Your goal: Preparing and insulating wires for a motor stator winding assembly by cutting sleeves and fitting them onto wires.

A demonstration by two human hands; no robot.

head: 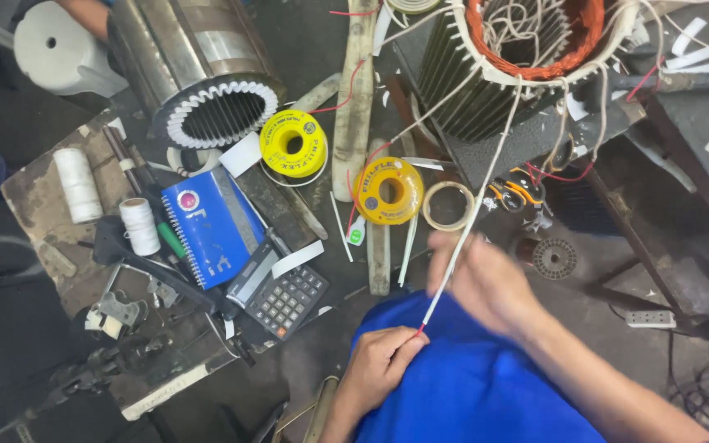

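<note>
Thin white sleeved wire (pixel 473 209) from copper-wound stator (pixel 527 49), pinched at red tip in closed left hand (pixel 379 365) fingers, gripped higher by blurred right hand (pixel 482 279), over blue cloth (pixel 469 377).

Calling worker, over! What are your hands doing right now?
Left hand pinches white sleeve's red-tipped end. Right hand blurred on sleeve higher up. Sleeve runs to motor stator. Nothing blocking.
</note>
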